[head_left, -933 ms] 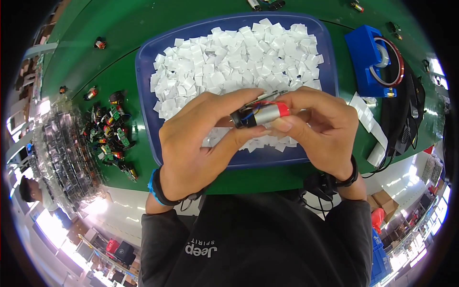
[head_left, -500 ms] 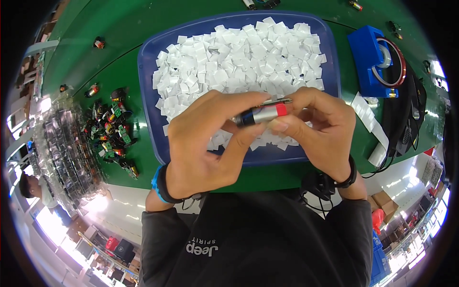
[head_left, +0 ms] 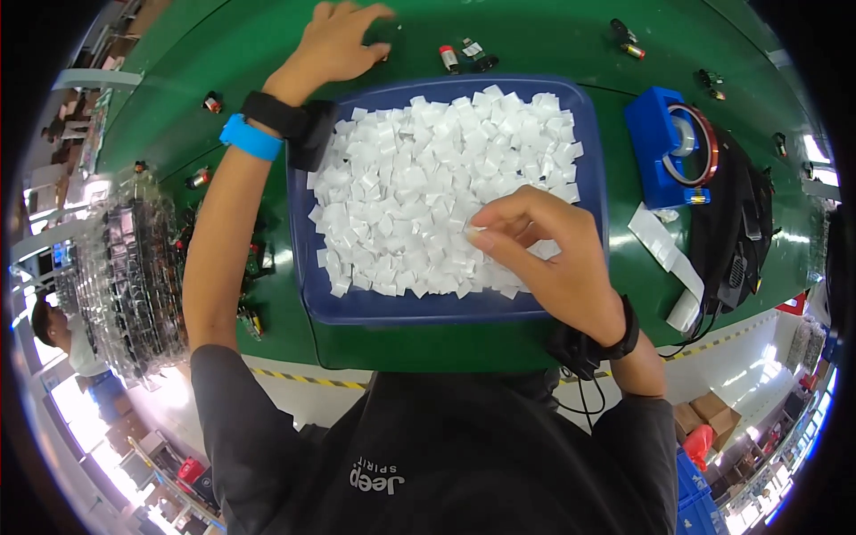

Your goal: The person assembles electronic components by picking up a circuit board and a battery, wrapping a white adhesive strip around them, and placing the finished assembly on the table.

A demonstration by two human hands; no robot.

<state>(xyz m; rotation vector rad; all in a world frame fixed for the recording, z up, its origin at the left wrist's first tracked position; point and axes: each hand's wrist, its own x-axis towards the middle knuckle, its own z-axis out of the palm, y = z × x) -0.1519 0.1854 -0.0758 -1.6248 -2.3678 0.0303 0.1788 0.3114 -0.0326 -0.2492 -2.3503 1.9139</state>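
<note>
My left hand [head_left: 337, 43] is stretched over the green table beyond the tray, its fingers apart. A small dark object, partly hidden, lies by its thumb. Low over the blue tray [head_left: 299, 241] is my right hand [head_left: 557, 259], thumb and forefinger pinched together. A pale bit shows at those fingertips, but I cannot separate it from the white squares behind. Loose white square pieces [head_left: 419, 169] heap the tray. To the right of my left hand lies a small silver battery cell [head_left: 448, 59] with a red end, beside a black-and-silver part [head_left: 481, 61].
A blue tape dispenser [head_left: 646, 147] stands right of the tray, with a curled white strip [head_left: 664, 245] and a black bag [head_left: 736, 223] near it. Small cells with parts [head_left: 629, 40] are scattered at the far right. Stacked clear trays [head_left: 134, 276] stand at the left edge.
Both hands held a silver, black and red cell over the tray; they have parted. My left hand has swung far left and away, my right has stayed over the tray. The view has shifted.
</note>
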